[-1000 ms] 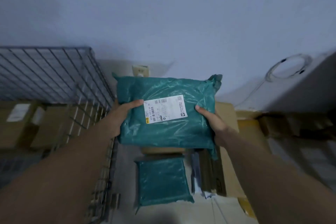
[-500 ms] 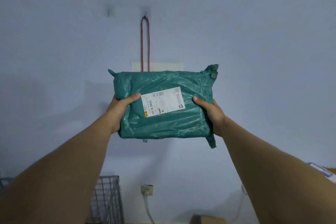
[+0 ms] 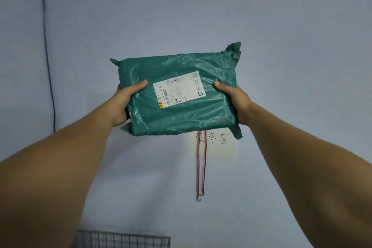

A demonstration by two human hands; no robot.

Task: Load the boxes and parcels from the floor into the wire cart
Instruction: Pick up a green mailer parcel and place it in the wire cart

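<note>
Two hands held one teal plastic-wrapped parcel up before the wall, well above the grey wire cart at the near left: left hand curled round its left edge, right hand round its right, thumbs on the labelled face. The glossy film looked slippery, the contents apparently soft and light; opposite-edge grips suited it. A red looped cord and handwritten paper sign hung behind, obstructing nothing.

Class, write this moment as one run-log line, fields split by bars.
left hand grips green parcel | right hand grips green parcel | parcel held up before wall | wire cart edge below, parcel not yet inside
</note>
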